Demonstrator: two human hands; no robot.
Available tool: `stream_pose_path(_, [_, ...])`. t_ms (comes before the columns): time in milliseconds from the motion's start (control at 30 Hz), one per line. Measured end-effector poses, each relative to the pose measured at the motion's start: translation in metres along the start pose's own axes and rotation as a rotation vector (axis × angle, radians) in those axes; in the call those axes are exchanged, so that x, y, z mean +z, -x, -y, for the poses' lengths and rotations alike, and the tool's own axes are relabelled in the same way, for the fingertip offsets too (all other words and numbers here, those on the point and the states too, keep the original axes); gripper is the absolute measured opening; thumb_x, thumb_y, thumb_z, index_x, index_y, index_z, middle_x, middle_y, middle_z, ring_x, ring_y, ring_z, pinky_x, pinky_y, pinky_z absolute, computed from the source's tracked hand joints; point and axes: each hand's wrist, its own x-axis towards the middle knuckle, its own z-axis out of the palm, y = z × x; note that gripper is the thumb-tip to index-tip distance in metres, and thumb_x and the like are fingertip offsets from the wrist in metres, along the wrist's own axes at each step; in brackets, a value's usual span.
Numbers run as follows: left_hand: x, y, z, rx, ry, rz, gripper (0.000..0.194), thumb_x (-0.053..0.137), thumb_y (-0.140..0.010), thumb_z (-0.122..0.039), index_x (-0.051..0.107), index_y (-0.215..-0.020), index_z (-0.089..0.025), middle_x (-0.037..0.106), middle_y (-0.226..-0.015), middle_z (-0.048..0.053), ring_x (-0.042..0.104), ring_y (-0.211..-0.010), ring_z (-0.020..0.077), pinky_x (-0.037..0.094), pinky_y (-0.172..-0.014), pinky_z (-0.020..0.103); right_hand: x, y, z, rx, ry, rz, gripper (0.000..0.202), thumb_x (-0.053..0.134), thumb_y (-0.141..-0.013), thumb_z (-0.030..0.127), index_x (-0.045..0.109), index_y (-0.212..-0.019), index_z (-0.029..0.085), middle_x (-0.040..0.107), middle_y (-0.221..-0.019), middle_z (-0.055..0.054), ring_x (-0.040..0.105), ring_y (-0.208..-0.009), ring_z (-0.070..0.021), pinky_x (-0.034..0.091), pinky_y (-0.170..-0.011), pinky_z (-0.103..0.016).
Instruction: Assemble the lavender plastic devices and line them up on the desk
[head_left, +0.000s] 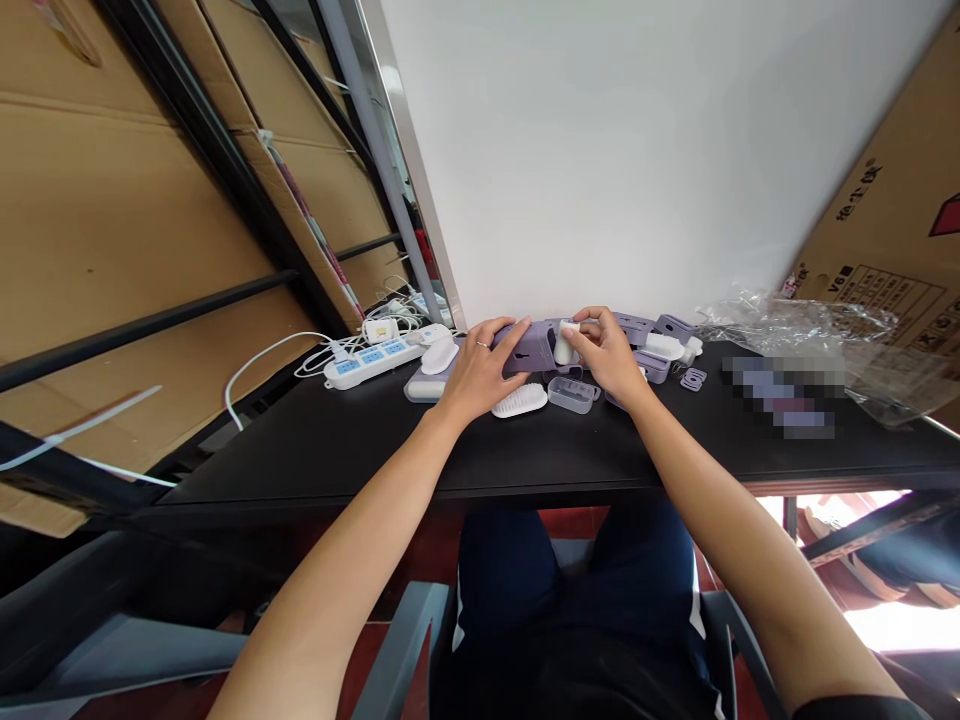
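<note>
My left hand (480,372) grips a purple plastic part (534,346) with a dark keyhole slot, its thumb below and fingers over the top. A small white rounded piece (564,345) is pinched in my right hand (606,355), close against the purple part's right end. Below them on the table lie a white ribbed oval piece (520,401) and a small clear tray (571,395). Left of my left hand is a purple and white part (429,386) with a white rounded piece (439,355) by it. More purple parts (656,367) lie right of my right hand.
A white power strip (379,358) with tangled cables stands at the table's left. Crumpled clear plastic wrap (810,325) and a cardboard box (885,210) are at the right. A white panel (600,150) rises behind the black table (315,450). Another person's foot shows lower right.
</note>
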Motion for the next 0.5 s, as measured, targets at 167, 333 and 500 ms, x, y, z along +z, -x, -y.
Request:
stream_pose_path(167, [0.0005, -0.0001, -0.0003, -0.003, 0.000, 0.006, 0.077, 0.072, -0.089, -0.030, 0.043, -0.160, -0.033, 0.049, -0.150, 0.012, 0.046, -0.141, 0.0344, 0.041, -0.121, 0.054, -0.0012, 0.0005, -0.0018, -0.025, 0.060, 0.023, 0.041, 0.075, -0.085, 0.056, 0.056, -0.105, 0.027, 0.070, -0.087, 0.003, 0.060, -0.073, -0.0135, 0.047, -0.063, -0.023])
stream_pose_path(333, [0.0012, 0.0004, 0.0000, 0.007, 0.000, 0.012, 0.076, 0.072, -0.090, -0.030, 0.044, -0.160, -0.034, 0.049, -0.149, 0.012, 0.046, -0.141, 0.0343, 0.041, -0.121, 0.054, -0.0016, 0.0001, -0.0033, -0.049, 0.106, 0.042, 0.037, 0.074, -0.086, 0.053, 0.058, -0.107, 0.027, 0.070, -0.091, 0.002, 0.060, -0.075, -0.0139, 0.049, -0.065, -0.024])
stream_pose_path(500, [0.0039, 0.0011, 0.0013, 0.014, -0.011, 0.002, 0.077, 0.074, -0.089, -0.030, 0.044, -0.160, -0.034, 0.050, -0.149, 0.012, 0.047, -0.140, 0.0343, 0.042, -0.120, 0.054, -0.0017, 0.0010, -0.0021, -0.032, 0.132, 0.056, 0.039, 0.074, -0.085, 0.055, 0.060, -0.108, 0.027, 0.068, -0.095, 0.000, 0.060, -0.077, -0.0146, 0.050, -0.063, -0.025])
